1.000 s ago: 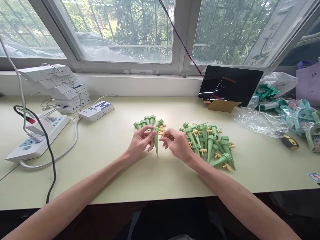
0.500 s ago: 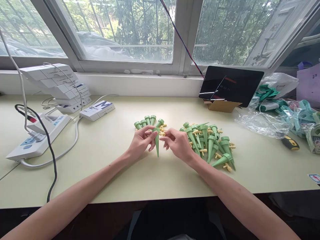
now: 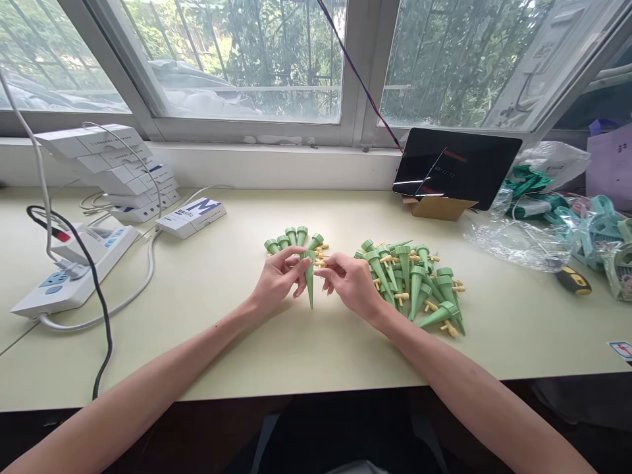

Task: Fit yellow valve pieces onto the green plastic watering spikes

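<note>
My left hand (image 3: 279, 280) pinches a green plastic plant watering spike (image 3: 309, 283) by its capped top, its tip pointing down over the table. Close beside it, my right hand (image 3: 353, 280) is closed, thumb and fingertips together at a small yellow valve (image 3: 320, 262) by the spike's upper part. The fingers partly cover that valve. Behind my left hand, several green spikes (image 3: 290, 236) lie fanned out with their caps away from me. Next to my right hand spreads a larger heap of green spikes (image 3: 417, 283) with yellow valves.
White boxes (image 3: 123, 171) are stacked at the back left, near a single box (image 3: 192, 218) and a power strip (image 3: 79, 270) with cables. A black tablet (image 3: 454, 164) leans on a cardboard stand (image 3: 439, 209). Clear plastic wrapping (image 3: 518, 243) and a yellow-black tool (image 3: 573, 280) lie at right.
</note>
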Demonstrator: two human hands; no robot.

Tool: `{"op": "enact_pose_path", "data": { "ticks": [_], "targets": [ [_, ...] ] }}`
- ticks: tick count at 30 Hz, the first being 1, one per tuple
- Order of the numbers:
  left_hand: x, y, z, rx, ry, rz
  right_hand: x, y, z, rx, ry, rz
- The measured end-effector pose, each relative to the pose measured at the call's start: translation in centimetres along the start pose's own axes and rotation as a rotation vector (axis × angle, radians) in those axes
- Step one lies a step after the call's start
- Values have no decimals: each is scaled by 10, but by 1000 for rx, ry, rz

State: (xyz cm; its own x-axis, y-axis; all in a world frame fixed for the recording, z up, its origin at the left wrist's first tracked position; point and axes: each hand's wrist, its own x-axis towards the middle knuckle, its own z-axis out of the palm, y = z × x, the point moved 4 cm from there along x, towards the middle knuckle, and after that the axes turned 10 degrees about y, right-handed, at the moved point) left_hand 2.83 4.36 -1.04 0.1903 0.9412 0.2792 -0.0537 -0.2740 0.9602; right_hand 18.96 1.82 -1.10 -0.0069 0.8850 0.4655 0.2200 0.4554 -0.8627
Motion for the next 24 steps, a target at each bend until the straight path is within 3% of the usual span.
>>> {"op": "enact_pose_path", "data": {
  "ticks": [24],
  "targets": [
    [2, -5, -2, -12, 13, -24, 2, -3, 1, 43, 24, -54]
  ]
}}
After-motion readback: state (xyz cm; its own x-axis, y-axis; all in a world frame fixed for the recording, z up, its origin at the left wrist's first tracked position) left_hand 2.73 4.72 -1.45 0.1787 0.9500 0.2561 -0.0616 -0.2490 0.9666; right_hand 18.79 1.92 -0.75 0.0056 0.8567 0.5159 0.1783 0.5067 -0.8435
